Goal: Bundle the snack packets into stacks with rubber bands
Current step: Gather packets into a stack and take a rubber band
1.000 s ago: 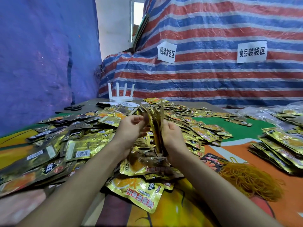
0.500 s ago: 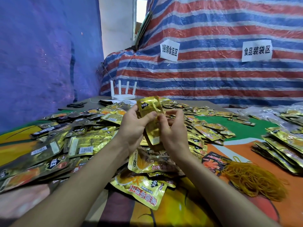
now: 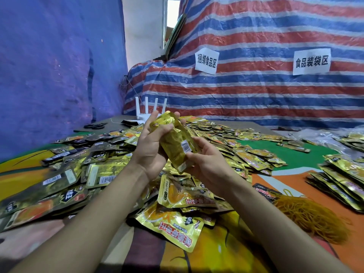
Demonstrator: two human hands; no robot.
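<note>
While the left hand (image 3: 150, 148) grips the upper end of a small stack of gold snack packets (image 3: 174, 142), with the thumb across its front and the fingers behind it, the right hand (image 3: 208, 164) pinches the lower end with curled fingers. The stack is tilted and is held in the air over the pile of loose packets (image 3: 98, 168). A heap of orange rubber bands (image 3: 309, 217) lies beside the right forearm.

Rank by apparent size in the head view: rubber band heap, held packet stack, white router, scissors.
1. rubber band heap
2. held packet stack, nearest the camera, so it looks bigger than it is
3. white router, partly behind the left hand
4. scissors
</note>
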